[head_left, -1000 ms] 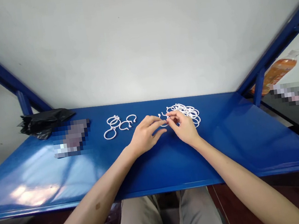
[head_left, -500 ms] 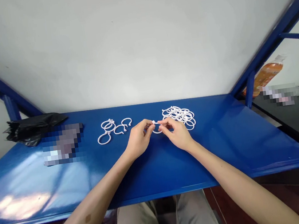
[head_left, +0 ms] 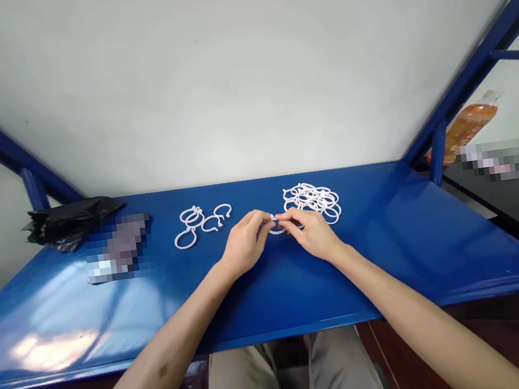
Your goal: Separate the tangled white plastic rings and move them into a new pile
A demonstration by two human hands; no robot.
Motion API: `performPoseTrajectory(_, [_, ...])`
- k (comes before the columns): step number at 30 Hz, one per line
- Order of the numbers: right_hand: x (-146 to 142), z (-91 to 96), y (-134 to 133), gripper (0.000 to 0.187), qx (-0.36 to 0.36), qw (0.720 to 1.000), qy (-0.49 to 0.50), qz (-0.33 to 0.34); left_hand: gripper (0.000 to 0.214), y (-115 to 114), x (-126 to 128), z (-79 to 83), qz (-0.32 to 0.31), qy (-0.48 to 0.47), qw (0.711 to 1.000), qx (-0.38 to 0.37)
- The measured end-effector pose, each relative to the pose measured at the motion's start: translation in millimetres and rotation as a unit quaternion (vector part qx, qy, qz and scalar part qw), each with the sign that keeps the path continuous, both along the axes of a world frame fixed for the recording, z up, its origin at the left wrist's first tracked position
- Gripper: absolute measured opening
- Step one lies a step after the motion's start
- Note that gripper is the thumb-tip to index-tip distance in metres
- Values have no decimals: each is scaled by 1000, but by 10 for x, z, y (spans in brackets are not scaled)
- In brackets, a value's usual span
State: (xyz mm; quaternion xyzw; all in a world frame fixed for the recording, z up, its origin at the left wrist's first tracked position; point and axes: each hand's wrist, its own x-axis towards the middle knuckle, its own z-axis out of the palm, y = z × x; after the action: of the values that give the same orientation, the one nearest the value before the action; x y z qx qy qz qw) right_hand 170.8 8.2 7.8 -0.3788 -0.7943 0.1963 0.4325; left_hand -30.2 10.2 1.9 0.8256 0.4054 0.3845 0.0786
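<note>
Between my two hands is a white plastic ring, its lower curve showing below my fingertips. My left hand pinches one side of its top with thumb and forefinger. From the other side my right hand pinches it too, the fingertips of both hands nearly meeting. The joint of the ring is mostly covered by my fingers. Just beyond my right hand lies a heap of white rings. Several white rings, some with open ends, lie spread out to the left of my left hand.
The blue tabletop carries a black plastic bag and a blurred dark flat object on the left. Blue frame bars slope up at both sides before a pale wall. An orange drink bottle stands on the dark surface at right.
My fingertips have drawn closer together on the ring, and less of its top shows between them. The view has shifted slightly; the loose rings and heap look unchanged.
</note>
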Motion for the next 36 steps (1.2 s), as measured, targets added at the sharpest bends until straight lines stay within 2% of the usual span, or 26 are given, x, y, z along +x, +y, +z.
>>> performPoseTrajectory(2, [97, 39, 58, 16, 49, 997, -37, -49, 20, 73, -63, 11, 11, 42, 999, 18])
performPoseTrajectory(4, [244, 87, 113, 19, 77, 986, -76, -124, 25, 165, -173, 7, 67, 84, 993, 41])
performPoseTrajectory(6, [421, 136, 155, 20, 71, 971, -115, -196, 29, 250, -311, -16, 144, 135, 979, 45])
performPoseTrajectory(8, [590, 179, 185, 19, 55, 960, -154, -229, 33, 306, -443, -51, 203, 179, 962, 31])
performPoseTrajectory(12, [786, 232, 220, 15, 2, 958, -200, -204, 38, 334, -578, -104, 252, 230, 940, -2])
performPoseTrajectory(17, [786, 244, 215, 14, -53, 965, -216, -137, 38, 334, -568, -117, 260, 245, 934, -25])
performPoseTrajectory(20, [767, 226, 212, 15, -70, 963, -224, -131, 37, 347, -570, -123, 261, 241, 935, -25])
performPoseTrajectory(30, [763, 158, 233, 14, -54, 963, -229, -129, 27, 389, -599, -182, 224, 199, 954, 24])
performPoseTrajectory(36, [740, 177, 223, 13, -40, 967, -217, -128, 25, 386, -579, -151, 203, 160, 966, 20])
